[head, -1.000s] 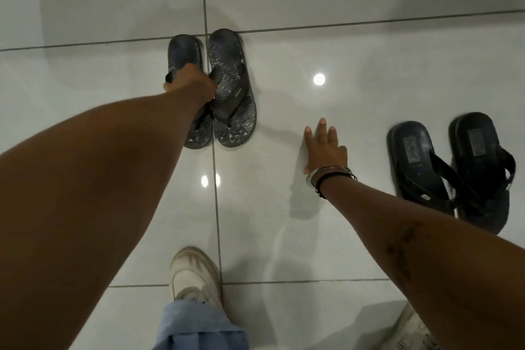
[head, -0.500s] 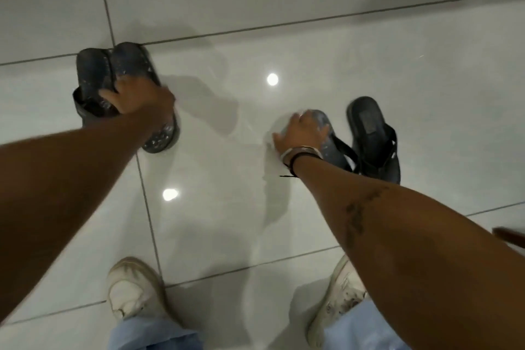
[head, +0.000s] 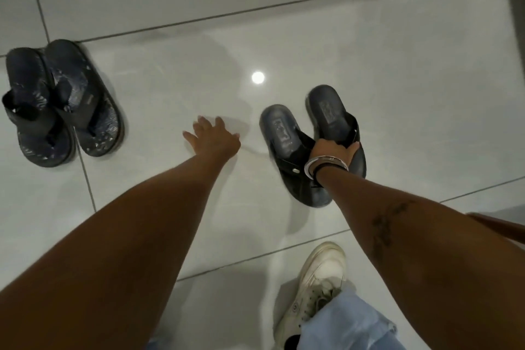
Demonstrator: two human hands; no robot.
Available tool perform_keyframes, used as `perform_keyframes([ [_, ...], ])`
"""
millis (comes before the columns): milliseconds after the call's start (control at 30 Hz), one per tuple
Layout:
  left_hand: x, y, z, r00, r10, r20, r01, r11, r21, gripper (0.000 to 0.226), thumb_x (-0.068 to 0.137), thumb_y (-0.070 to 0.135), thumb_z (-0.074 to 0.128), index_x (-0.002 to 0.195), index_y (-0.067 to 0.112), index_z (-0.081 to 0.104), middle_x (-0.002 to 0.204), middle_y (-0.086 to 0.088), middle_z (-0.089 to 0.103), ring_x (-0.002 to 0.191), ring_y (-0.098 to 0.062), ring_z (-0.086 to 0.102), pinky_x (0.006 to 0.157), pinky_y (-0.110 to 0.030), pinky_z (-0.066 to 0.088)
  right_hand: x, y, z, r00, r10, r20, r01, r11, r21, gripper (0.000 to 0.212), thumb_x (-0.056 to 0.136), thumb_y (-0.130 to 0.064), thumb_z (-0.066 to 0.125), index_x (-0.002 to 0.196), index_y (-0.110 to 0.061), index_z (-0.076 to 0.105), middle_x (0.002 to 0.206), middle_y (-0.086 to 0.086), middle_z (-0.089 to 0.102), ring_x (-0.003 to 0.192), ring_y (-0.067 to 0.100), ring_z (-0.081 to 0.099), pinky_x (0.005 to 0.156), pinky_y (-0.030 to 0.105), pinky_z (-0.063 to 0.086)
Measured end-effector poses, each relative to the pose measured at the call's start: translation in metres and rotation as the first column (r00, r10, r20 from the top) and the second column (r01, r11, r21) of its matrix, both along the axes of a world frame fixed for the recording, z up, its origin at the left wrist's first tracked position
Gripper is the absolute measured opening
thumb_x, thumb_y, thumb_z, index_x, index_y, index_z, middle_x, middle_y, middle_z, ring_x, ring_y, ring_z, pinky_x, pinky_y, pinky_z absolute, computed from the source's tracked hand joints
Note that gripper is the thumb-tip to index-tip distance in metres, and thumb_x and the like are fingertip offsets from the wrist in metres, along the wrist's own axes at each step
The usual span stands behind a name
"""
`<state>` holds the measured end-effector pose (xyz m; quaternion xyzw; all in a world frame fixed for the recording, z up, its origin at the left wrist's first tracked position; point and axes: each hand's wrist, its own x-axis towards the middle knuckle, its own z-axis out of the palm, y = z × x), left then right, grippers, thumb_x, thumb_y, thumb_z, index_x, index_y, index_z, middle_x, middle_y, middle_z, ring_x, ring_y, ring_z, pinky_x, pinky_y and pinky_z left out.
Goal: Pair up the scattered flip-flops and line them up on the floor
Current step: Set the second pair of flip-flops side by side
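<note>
Your right hand (head: pixel 333 151) clenched on straps of black flip-flop pair (head: pixel 312 139) at 3 o'clock | left hand (head: pixel 213 139) released, fingers spread, seemingly on floor (head: pixel 397 65) | patterned pair (head: pixel 59 102) at 9 o'clock | right pair's toes hidden under wrist

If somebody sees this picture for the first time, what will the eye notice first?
Two bare arms reach down over the shiny tiled floor. The right hand grips the straps of a dark flip-flop pair at centre right, while the left hand is spread open beside it, empty. A second pair stands at far left.
</note>
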<state>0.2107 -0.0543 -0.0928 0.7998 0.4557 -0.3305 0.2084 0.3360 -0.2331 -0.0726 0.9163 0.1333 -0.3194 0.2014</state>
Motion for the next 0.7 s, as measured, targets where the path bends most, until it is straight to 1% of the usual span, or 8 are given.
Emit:
perform_keyframes([
  [100,-0.006,-0.005,-0.004,1.000,-0.003,0.010,0.004,1.000,-0.025,0.078,0.094,0.057,0.040,0.155,0.021,0.007,0.162,-0.021,-0.006,0.149,-0.038,0.003,0.116,-0.060,-0.001,0.016,0.008,0.004,0.999,-0.010,0.052,0.005,0.996,0.084,0.017,0.080,-0.026,0.062,0.064,-0.019,0.059,0.063,0.004,0.064,0.082,0.030,0.066,0.112,0.051,0.023],
  [133,-0.008,-0.006,-0.004,1.000,-0.017,0.012,0.017,0.999,-0.027,0.079,0.094,0.058,0.040,0.155,0.022,0.005,0.162,-0.021,-0.009,0.149,-0.038,0.003,0.116,-0.061,-0.001,0.023,0.015,0.007,0.997,-0.005,0.074,-0.004,0.993,0.122,0.019,0.075,-0.022,0.066,0.059,-0.019,0.054,0.060,0.004,0.061,0.081,0.030,0.066,0.111,0.052,0.026],
  [200,-0.011,-0.008,-0.005,0.999,-0.051,0.017,0.051,0.998,-0.023,0.081,0.094,0.058,0.040,0.155,0.022,0.002,0.161,-0.022,-0.012,0.149,-0.038,0.003,0.116,-0.061,0.000,0.039,0.031,0.012,0.994,0.002,0.107,-0.022,0.981,0.192,0.022,0.071,-0.021,0.068,0.059,-0.018,0.051,0.065,0.005,0.064,0.083,0.032,0.066,0.107,0.053,0.030],
  [333,-0.013,-0.009,-0.007,0.996,-0.094,0.003,0.094,0.996,0.004,0.083,0.094,0.060,0.038,0.155,0.022,-0.002,0.160,-0.023,-0.014,0.149,-0.038,0.002,0.116,-0.061,0.000,0.079,0.082,0.020,0.985,-0.063,0.160,0.013,0.955,0.297,0.007,0.077,-0.020,0.065,0.079,-0.019,0.059,0.087,0.009,0.071,0.094,0.034,0.064,0.105,0.053,0.035],
  [400,-0.012,-0.009,-0.010,0.996,-0.089,0.001,0.089,0.996,0.007,0.083,0.094,0.061,0.038,0.155,0.022,-0.002,0.160,-0.023,-0.014,0.149,-0.038,0.002,0.116,-0.060,-0.001,0.095,0.105,0.019,0.978,-0.091,0.189,0.029,0.951,0.308,0.014,0.082,-0.021,0.063,0.095,-0.016,0.066,0.095,0.009,0.071,0.098,0.034,0.063,0.103,0.052,0.037],
  [467,-0.012,-0.009,-0.014,0.998,-0.066,0.018,0.066,0.998,0.003,0.084,0.093,0.061,0.039,0.155,0.021,-0.001,0.160,-0.024,-0.013,0.149,-0.039,0.002,0.116,-0.060,-0.001,0.109,0.121,0.014,0.968,-0.123,0.218,0.043,0.940,0.338,0.022,0.086,-0.020,0.062,0.106,-0.012,0.065,0.102,0.010,0.070,0.102,0.033,0.062,0.102,0.051,0.039],
  [600,-0.016,-0.014,-0.019,0.995,-0.084,0.060,0.081,0.995,0.051,0.086,0.093,0.060,0.041,0.155,0.020,-0.003,0.160,-0.025,-0.014,0.149,-0.041,-0.001,0.117,-0.059,-0.002,0.123,0.133,-0.001,0.941,-0.167,0.295,0.040,0.918,0.394,0.027,0.086,-0.014,0.064,0.112,-0.008,0.063,0.106,0.012,0.069,0.104,0.033,0.062,0.102,0.052,0.041],
  [700,-0.017,-0.015,-0.020,0.994,-0.080,0.071,0.076,0.996,0.049,0.086,0.092,0.062,0.039,0.155,0.020,-0.003,0.159,-0.026,-0.014,0.149,-0.041,-0.001,0.117,-0.058,-0.003,0.126,0.138,-0.011,0.934,-0.190,0.304,0.056,0.915,0.400,0.024,0.088,-0.008,0.058,0.112,-0.007,0.064,0.110,0.015,0.069,0.107,0.036,0.062,0.105,0.056,0.037],
])
